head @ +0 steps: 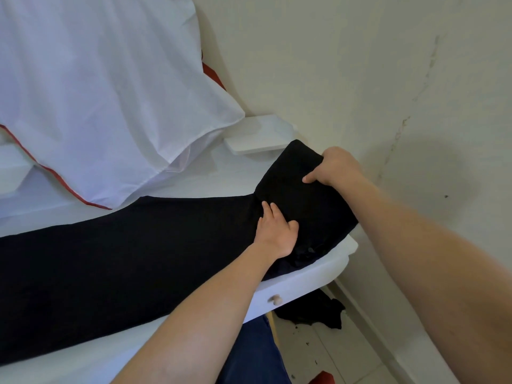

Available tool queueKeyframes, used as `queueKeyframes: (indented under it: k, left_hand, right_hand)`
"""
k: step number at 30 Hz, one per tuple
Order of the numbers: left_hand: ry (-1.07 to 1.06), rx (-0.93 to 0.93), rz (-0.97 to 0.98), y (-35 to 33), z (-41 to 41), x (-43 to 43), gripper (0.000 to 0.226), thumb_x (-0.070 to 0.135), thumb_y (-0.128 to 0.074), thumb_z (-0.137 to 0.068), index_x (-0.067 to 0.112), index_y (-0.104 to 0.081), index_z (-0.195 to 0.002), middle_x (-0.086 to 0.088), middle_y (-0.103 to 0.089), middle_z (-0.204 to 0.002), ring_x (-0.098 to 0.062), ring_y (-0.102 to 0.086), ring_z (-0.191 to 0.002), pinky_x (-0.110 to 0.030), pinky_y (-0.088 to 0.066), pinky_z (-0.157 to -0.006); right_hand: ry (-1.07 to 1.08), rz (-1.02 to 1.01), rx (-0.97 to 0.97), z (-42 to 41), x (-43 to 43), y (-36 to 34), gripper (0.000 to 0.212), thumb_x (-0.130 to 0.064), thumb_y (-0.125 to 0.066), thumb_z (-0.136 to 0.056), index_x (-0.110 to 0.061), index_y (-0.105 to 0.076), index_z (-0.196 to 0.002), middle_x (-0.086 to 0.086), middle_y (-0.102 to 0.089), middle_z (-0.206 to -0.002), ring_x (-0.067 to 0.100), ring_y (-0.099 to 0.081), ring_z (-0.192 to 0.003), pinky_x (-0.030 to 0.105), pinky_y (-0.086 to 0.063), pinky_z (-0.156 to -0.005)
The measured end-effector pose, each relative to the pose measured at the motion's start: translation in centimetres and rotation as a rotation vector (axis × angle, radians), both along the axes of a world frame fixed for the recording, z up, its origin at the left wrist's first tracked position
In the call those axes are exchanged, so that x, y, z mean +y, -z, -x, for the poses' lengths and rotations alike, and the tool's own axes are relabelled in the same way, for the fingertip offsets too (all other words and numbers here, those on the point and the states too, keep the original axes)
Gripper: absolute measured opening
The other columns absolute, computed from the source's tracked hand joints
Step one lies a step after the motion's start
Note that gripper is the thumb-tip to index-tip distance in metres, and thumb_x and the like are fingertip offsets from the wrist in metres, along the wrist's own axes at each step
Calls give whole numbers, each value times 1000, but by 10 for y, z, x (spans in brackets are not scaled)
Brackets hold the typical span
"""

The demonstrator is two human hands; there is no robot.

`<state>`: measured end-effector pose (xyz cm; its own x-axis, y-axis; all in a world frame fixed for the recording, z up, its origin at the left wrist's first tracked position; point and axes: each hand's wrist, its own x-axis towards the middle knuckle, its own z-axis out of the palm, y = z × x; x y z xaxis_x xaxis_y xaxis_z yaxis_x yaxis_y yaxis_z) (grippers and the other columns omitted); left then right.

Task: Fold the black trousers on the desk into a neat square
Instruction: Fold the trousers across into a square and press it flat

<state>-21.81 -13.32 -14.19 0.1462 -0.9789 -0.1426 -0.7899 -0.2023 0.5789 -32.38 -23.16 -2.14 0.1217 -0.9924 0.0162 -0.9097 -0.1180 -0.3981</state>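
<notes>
The black trousers [124,261] lie stretched lengthwise across the white desk [313,275], running from the left edge of the view to the desk's right end. At that right end a section of the cloth is turned up and over. My right hand [335,167] grips the far corner of this raised flap, thumb on top. My left hand [277,231] lies flat on the trousers just left of the fold line, fingers apart, pressing the cloth down.
A white sheet with a red hem [97,87] hangs over the back of the desk. A small white shelf [257,134] sits behind the flap. The wall [388,79] is close on the right. A drawer knob [275,299] and dark cloth on the floor [313,311] lie below.
</notes>
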Motion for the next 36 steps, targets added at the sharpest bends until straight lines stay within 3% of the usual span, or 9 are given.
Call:
queueKeyframes:
  k: [7, 11, 13, 19, 21, 24, 28, 31, 36]
  left_hand:
    - [-27, 137, -76, -10, 1, -15, 75, 33, -35, -98, -3, 5, -150, -21, 15, -159, -39, -7, -146, -42, -14, -118]
    - [-46, 265, -37, -14, -8, -15, 71, 25, -41, -97, -2, -3, -151, -19, 10, -160, -34, -13, -146, -34, -18, -114]
    - [-63, 301, 1, -14, -16, -13, 63, 24, -47, -94, 4, -22, -148, -17, -5, -158, -34, -24, -141, -35, -24, -113]
    - [-94, 259, 125, -20, -43, 4, 28, 6, -52, -89, 0, -57, -115, -22, -54, -122, -32, -53, -106, -38, -45, -92]
    - [-154, 423, 172, -21, -53, 12, 32, -5, -54, -87, -7, -56, -118, -21, -62, -113, -26, -55, -97, -44, -48, -96]
    - [-246, 1071, 102, -24, -68, 22, 30, 12, -48, -97, -4, -59, -119, -28, -62, -110, -32, -57, -96, -51, -45, -99]
    - [-384, 1696, -32, -23, -93, 35, 51, 39, -33, -100, 7, -72, -95, -13, -71, -93, -27, -69, -82, -36, -57, -74]
    - [-441, 1773, -8, -17, -111, 45, 76, 66, -25, -93, 6, -67, -113, -20, -69, -111, -34, -69, -97, -43, -55, -83]
    - [-461, 1632, 11, -10, -131, 56, 87, 80, -24, -83, 13, -77, -101, -19, -71, -110, -33, -69, -100, -41, -58, -75]
  right_hand:
    - [-104, -141, -2, -7, 1, -21, 28, -23, -74, -70, -7, -53, -80, 6, -56, -77, 21, -55, -66, 28, -38, -51]
    - [-184, -218, -58, -25, 8, -36, 38, -20, -72, -71, -3, -57, -102, 13, -63, -95, 32, -65, -86, 39, -56, -76]
    - [-231, -230, -76, -39, 15, -39, 34, -18, -69, -72, -3, -56, -100, 14, -64, -93, 33, -66, -84, 41, -58, -78]
    - [-303, -271, -136, -90, 42, -31, 15, -18, -58, -73, -9, -49, -81, 11, -62, -75, 24, -61, -54, 18, -43, -37]
    - [-308, -310, -199, -103, 49, -25, 14, -17, -56, -73, -8, -51, -82, 10, -61, -74, 24, -58, -53, 19, -45, -38]
    - [-320, -369, -259, -120, 57, -16, 18, -17, -56, -71, -8, -52, -86, 10, -57, -76, 23, -55, -55, 21, -45, -41]
    - [-339, -371, -256, -135, 66, -1, 22, -23, -61, -69, -9, -52, -84, 8, -58, -75, 21, -54, -54, 21, -44, -40]
    - [-350, -386, -226, -143, 70, 16, 37, -40, -67, -70, -12, -52, -91, 4, -61, -87, 18, -61, -69, 25, -51, -50]
    - [-393, -436, -264, -144, 71, 42, 62, -68, -56, -77, -17, -52, -112, 1, -56, -92, 17, -63, -79, 22, -51, -46]
